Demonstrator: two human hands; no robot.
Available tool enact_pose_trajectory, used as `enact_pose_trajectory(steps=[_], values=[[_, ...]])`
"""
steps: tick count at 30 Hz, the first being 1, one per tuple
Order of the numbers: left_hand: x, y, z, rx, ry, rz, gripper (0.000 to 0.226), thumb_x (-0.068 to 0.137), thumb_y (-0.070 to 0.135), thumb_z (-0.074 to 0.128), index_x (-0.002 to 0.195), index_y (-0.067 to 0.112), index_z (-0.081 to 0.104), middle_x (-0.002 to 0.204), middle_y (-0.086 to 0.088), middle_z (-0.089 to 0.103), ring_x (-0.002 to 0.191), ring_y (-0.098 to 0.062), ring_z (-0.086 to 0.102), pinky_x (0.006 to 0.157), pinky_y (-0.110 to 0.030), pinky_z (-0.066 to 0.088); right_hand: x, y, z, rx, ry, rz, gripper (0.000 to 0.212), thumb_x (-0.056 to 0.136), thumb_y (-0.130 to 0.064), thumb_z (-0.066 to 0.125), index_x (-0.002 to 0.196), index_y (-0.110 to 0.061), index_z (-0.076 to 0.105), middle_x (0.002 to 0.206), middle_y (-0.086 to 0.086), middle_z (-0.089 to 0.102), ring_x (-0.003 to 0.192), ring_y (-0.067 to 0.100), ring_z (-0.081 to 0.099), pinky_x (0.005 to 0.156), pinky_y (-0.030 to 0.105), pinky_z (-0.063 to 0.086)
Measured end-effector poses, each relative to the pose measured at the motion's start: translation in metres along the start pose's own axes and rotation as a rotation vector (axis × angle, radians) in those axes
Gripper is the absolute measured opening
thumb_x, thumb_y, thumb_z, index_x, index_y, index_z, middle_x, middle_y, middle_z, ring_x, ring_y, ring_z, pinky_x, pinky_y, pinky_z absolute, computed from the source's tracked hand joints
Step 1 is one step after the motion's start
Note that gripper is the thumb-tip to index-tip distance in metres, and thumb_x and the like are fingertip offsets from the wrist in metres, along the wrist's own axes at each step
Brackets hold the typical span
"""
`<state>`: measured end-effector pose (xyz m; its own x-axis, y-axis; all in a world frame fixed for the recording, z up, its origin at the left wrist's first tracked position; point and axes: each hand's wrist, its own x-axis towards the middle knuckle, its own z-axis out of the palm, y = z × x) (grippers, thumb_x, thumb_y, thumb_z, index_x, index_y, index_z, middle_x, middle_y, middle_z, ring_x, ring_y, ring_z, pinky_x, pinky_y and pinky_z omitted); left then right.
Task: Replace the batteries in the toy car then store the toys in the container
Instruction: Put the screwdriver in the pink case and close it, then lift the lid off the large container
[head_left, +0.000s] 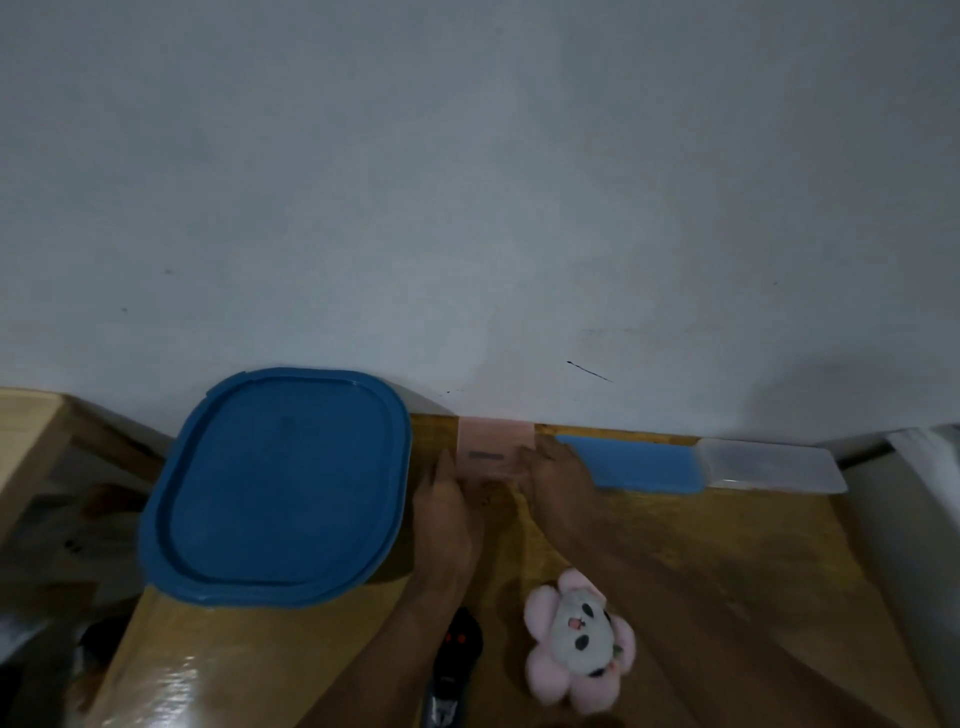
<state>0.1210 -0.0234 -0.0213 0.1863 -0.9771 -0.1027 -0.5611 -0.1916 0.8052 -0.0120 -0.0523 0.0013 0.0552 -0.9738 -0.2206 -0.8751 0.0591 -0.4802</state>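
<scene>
Nearest the camera, the toy car (453, 656) (dark, with red dots, I'm fairly sure that's it) sits on the table (727, 545) right under the left forearm, close to the front edge. That's my main worry: pull that arm back carelessly and the car gets dragged or knocked off. The plush panda flower (579, 636) lies just beside it, next to the right forearm, so it could be swept away too.

Further back on the left, the container (280, 488) has its blue lid on, so nothing goes in until that comes off.

Then the left hand (444, 506) and right hand (558, 467) flank a pink box (491, 447) against the wall (467, 182). Fingers touch its sides, but it's too dim to tell whether the grip is closed on it or just pressing. If it holds batteries, a loose hold could spill them.

A flat blue piece (636, 464) and a clear tray (771, 464) lie just right of it.
</scene>
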Motion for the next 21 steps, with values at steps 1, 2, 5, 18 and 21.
enact_pose_trajectory(steps=[1,2,5,18,21], values=[[-0.006,0.002,-0.003,0.047,-0.001,0.028,0.023,0.095,0.011,0.055,0.118,0.008,0.058,0.105,-0.007,0.064,0.090,-0.014,0.056,0.077,-0.017,0.044,-0.007,-0.006,-0.006,-0.117,0.001,-0.047,0.035,0.096,-0.016,0.049,0.131,-0.012,0.053,0.138,0.010,0.050,0.128,0.027,0.044,0.110,0.036,0.036],[-0.013,0.004,-0.006,0.075,0.000,0.048,0.030,0.094,0.012,0.056,0.124,0.010,0.056,0.111,-0.007,0.062,0.095,-0.015,0.055,0.081,-0.022,0.044,-0.013,-0.008,-0.011,-0.137,-0.006,-0.020,0.036,0.098,-0.015,0.046,0.134,-0.012,0.050,0.140,0.008,0.048,0.130,0.026,0.041,0.111,0.033,0.031],[-0.043,0.006,-0.018,0.137,-0.040,0.090,0.035,0.091,0.016,0.059,0.127,0.016,0.056,0.125,-0.007,0.056,0.108,-0.019,0.055,0.088,-0.031,0.047,-0.036,-0.008,-0.023,-0.172,0.029,-0.036,0.036,0.101,-0.021,0.043,0.136,-0.017,0.047,0.141,0.005,0.048,0.131,0.022,0.040,0.108,0.030,0.029],[-0.118,0.016,-0.169,0.746,0.140,0.344,0.044,0.095,0.041,0.050,0.128,0.013,0.055,0.122,-0.007,0.059,0.108,-0.025,0.058,0.085,-0.038,0.052,-0.133,-0.061,-0.033,-0.017,0.166,-0.288,0.032,0.094,-0.034,0.051,0.119,-0.015,0.059,0.119,0.006,0.060,0.107,0.023,0.056,0.088,0.032,0.045],[-0.124,0.006,-0.203,0.848,0.119,0.328,0.051,0.096,0.046,0.043,0.136,0.016,0.047,0.129,-0.005,0.054,0.114,-0.024,0.054,0.091,-0.038,0.050,-0.143,-0.081,-0.027,-0.038,0.156,-0.335,0.026,0.095,-0.036,0.048,0.112,-0.019,0.058,0.112,-0.001,0.057,0.102,0.017,0.055,0.086,0.029,0.047]])
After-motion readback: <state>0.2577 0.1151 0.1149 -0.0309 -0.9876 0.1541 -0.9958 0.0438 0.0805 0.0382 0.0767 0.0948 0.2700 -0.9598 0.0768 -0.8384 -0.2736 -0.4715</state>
